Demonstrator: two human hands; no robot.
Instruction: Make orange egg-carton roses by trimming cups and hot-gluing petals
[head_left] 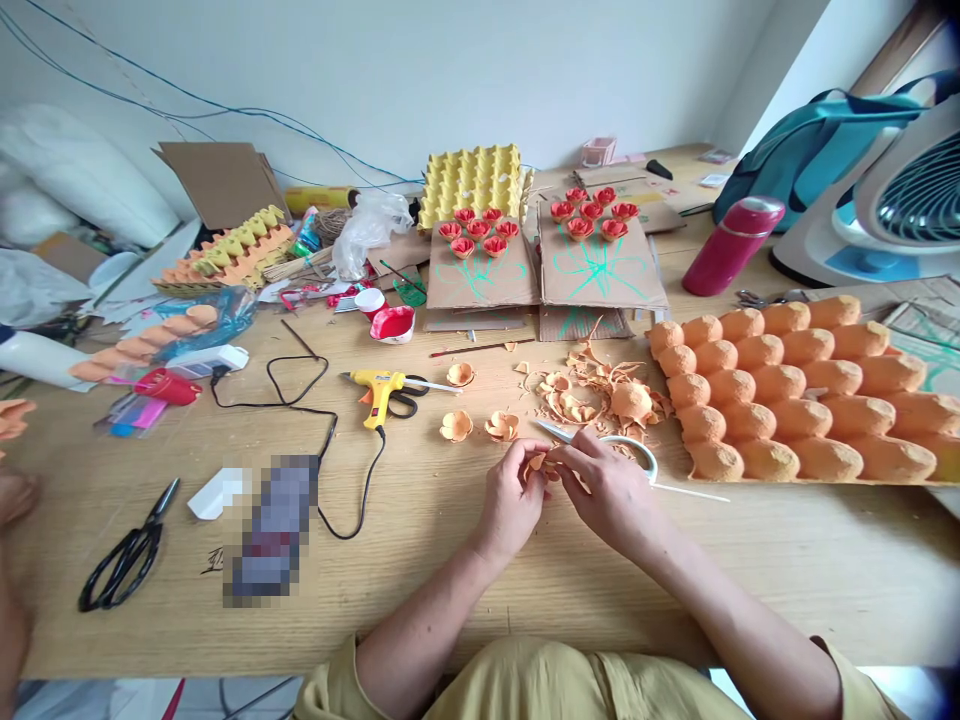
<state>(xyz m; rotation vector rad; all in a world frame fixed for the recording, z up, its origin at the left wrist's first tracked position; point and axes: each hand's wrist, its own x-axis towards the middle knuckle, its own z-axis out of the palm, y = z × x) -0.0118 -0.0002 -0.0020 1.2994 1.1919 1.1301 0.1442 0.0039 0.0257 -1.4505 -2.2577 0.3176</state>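
Head | left hand (511, 500) and right hand (611, 490) pinch orange carton piece (537, 463) | black handwriting (214, 561): illegible

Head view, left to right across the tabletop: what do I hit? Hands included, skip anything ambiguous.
Black-handled scissors → white piece → yellow glue gun → frontmost-left loose orange flower cup → left hand → right hand → orange egg tray.

pale wall (637, 80) behind | wood-grain tabletop (787, 590) | soft light | brown frame (896, 45) upper right, possibly a window's
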